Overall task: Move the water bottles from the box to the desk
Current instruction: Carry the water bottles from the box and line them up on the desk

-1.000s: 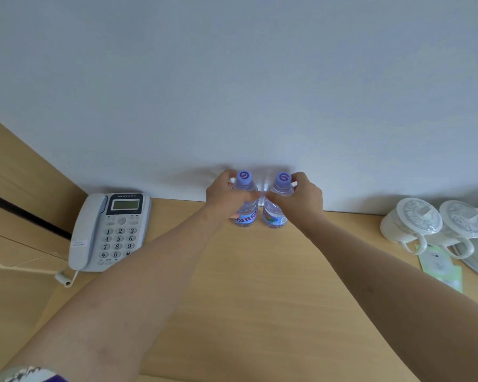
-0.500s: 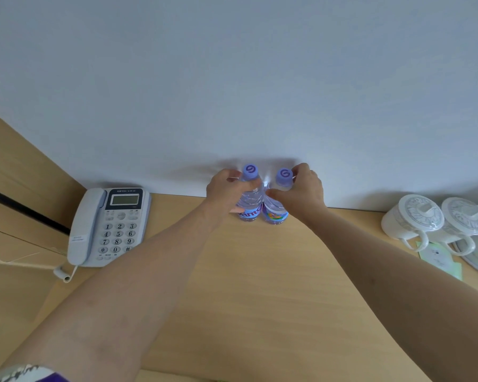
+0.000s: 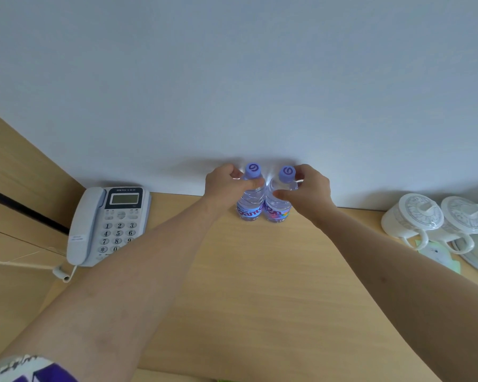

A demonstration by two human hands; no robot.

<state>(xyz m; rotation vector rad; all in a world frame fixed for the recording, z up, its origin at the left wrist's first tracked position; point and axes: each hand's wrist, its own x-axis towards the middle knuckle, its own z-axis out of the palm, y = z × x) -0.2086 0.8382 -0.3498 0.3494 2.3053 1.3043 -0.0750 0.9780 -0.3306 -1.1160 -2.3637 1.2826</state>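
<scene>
Two small clear water bottles with purple caps stand upright side by side on the wooden desk (image 3: pixel 260 285), close to the white wall. My left hand (image 3: pixel 225 186) wraps the shoulder of the left bottle (image 3: pixel 250 205). My right hand (image 3: pixel 308 191) grips the shoulder of the right bottle (image 3: pixel 278 209). The two bottles touch each other. Both bases appear to rest on the desk. The box is not in view.
A grey desk telephone (image 3: pixel 108 224) lies at the left of the desk, its cord hanging off the edge. Two white lidded ceramic cups (image 3: pixel 436 219) and a green paper card (image 3: pixel 436 253) sit at the right. The wall stands directly behind the bottles.
Both hands pushed the two bottles a little farther back toward the wall and closer together. The grips stayed on the bottles' shoulders.
</scene>
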